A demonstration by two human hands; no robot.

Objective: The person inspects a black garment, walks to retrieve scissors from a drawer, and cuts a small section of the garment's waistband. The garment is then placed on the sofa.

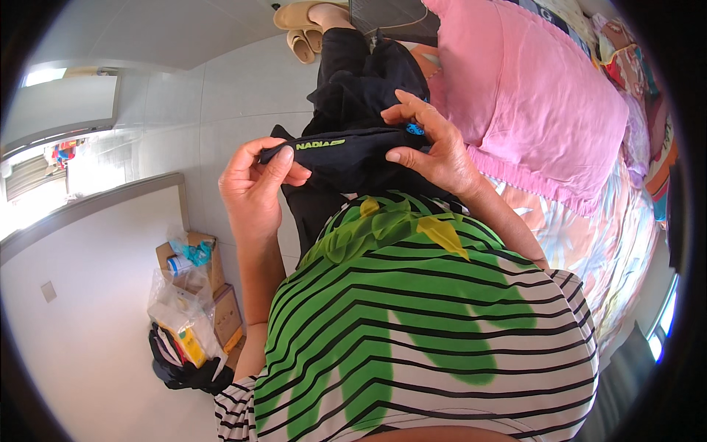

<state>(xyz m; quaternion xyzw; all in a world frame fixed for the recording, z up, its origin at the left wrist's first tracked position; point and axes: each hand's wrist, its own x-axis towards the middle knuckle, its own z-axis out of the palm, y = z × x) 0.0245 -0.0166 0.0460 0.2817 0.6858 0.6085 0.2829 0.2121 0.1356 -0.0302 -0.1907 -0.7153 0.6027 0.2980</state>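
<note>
A black cloth garment with yellow-green lettering along its upper edge lies across my lap. My left hand pinches its left end between thumb and fingers. Over the garment's right part is my right hand, its thumb and fingers spread apart with no cloth between them. A small blue patterned patch shows on the cloth beneath that hand. More dark cloth covers my legs beyond the garment, and its folds blend together, so where one piece ends I cannot tell.
A pink pillow and a floral bedsheet are at the right. Tan slippers stand on the tiled floor at the top. Cardboard boxes and plastic bags sit at the lower left, beside a white panel.
</note>
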